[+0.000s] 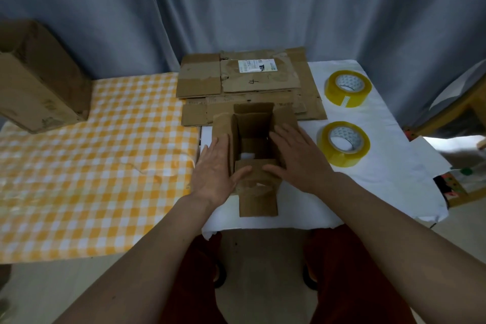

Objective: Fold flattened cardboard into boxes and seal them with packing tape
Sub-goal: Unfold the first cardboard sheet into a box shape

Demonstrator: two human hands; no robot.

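With my left hand (214, 171) and right hand (294, 158) flat and open against the sides of the small box (253, 144) standing on the white cloth (368, 179), uneven pressure could collapse it sideways.

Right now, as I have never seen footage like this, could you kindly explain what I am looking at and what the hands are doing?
There is no machine: a person wears a camera on the head, looking down at their own bare hands. The left hand and right hand press, fingers straight, on the side flaps of a small open cardboard box standing on a white cloth. Behind it lies a stack of flattened cardboard. Two rolls of yellowish packing tape lie to the right. A checked yellow cloth covers the left, with a bigger box on it.
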